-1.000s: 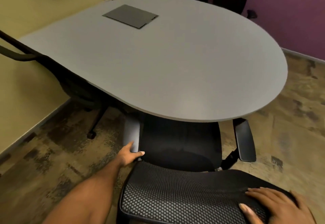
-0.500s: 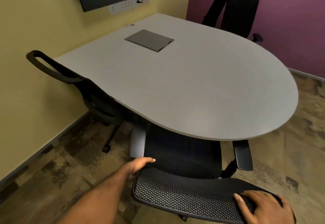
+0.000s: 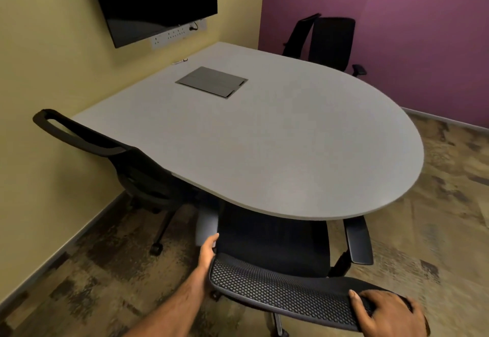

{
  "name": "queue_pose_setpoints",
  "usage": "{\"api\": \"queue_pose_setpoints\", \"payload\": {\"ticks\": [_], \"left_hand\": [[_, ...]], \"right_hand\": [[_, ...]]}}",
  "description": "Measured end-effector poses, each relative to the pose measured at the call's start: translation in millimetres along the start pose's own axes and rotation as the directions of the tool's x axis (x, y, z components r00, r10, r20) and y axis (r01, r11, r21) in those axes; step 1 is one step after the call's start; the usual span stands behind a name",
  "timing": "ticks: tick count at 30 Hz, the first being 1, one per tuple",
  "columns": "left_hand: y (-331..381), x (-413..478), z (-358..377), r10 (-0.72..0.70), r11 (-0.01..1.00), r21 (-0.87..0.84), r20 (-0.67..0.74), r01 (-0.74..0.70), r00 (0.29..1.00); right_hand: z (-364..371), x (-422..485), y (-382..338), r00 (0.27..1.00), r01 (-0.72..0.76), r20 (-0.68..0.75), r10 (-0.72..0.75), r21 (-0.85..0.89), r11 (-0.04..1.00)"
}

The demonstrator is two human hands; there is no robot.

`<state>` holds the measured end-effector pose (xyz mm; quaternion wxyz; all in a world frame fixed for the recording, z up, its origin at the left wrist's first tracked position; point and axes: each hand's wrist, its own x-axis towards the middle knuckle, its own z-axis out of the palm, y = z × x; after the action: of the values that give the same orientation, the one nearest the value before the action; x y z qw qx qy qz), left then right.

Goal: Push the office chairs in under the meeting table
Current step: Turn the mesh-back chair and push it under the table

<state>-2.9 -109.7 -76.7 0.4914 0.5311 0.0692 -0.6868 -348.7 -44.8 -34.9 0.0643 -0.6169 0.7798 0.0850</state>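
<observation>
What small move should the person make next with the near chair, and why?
Probably a short push forward. The right hand grips the backrest, the left hand touches its left end, and part of the seat shows between the backrest and the edge of the table, so the chair seems only partly under.

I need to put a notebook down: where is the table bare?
On the table, the rounded end between the grey hatch and the near chair is bare. Crowded in front of that edge: armrests, left hand, right hand.
</observation>
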Motion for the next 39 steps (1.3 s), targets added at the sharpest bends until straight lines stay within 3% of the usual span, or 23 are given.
{"api": "queue_pose_setpoints", "payload": {"ticks": [5,13,22,28,34,37,39], "left_hand": [[20,6,3,-0.103,0.995,-0.013,0.051,0.104,0.993],[42,-17,9,-0.009,0.984,0.177,-0.017,0.012,1.0],[44,-66,26,0.023,0.963,0.26,0.161,-0.064,0.987],[49,-74,45,0.12,0.908,0.395,0.08,-0.142,0.99],[49,-26,37,0.023,0.912,0.406,0.1,-0.062,0.995],[45,24,17,0.025,0.842,0.534,0.114,-0.082,0.993],[44,25,14,0.016,0.735,0.663,0.193,-0.142,0.981]], "right_hand": [[6,-10,-18,0.994,-0.097,-0.038,0.101,0.083,0.992],[6,-10,-36,0.996,-0.043,-0.067,0.052,0.127,0.991],[8,5,-24,0.992,-0.021,-0.121,0.037,0.131,0.991],[9,16,-20,0.987,-0.018,-0.155,0.037,0.122,0.992],[9,36,-15,0.976,0.047,-0.218,-0.013,0.15,0.988],[6,48,-10,0.979,0.072,-0.199,-0.048,0.116,0.991],[7,53,-5,0.983,0.086,-0.171,-0.07,0.089,0.992]]}}
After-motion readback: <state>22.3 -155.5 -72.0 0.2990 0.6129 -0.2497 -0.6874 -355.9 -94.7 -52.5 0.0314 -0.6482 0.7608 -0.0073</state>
